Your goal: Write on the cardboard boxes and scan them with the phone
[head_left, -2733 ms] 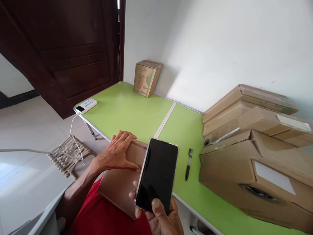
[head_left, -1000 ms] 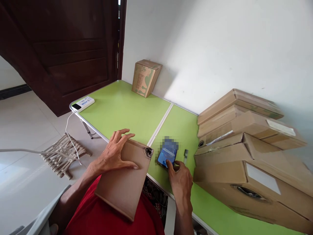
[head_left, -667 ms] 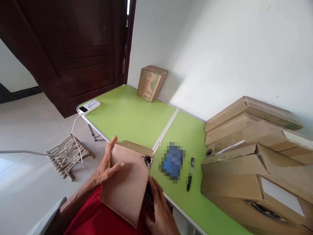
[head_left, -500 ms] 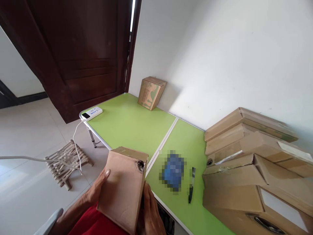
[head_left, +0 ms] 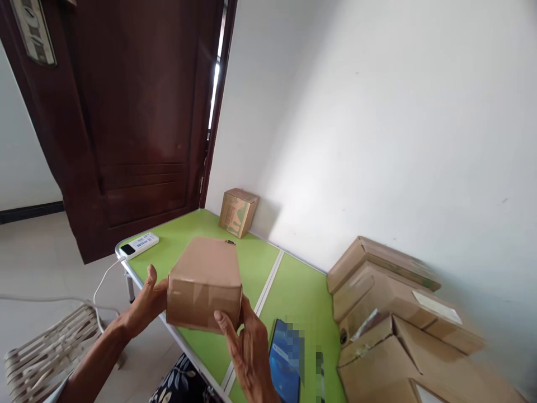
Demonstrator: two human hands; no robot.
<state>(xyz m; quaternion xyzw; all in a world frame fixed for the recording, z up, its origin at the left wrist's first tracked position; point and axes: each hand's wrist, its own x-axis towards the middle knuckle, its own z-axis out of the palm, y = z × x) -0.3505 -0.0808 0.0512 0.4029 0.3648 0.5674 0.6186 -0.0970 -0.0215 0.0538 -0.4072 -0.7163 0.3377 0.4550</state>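
A brown cardboard box (head_left: 205,280) is held up between my two hands over the near part of the green table (head_left: 201,226). My left hand (head_left: 146,302) presses on its left side, thumb raised. On the lower right corner, my right hand (head_left: 247,341) grips the box, with the thumb on its near face and the fingers round the right side, partly hidden. A dark torn spot shows at the box's far top edge. Close to my right hand, a phone (head_left: 285,361) with a lit blue screen lies on the table, partly pixelated.
A small printed carton (head_left: 238,212) stands at the far end by the wall. Several cardboard boxes (head_left: 390,302) are stacked on the right. A white device (head_left: 140,245) with a cable sits at the left edge. A woven stool (head_left: 46,352) is on the floor near a dark door (head_left: 138,123).
Both hands have carried the box away from my body and over the table, tipping it so its near side faces me. The view has tilted upward.
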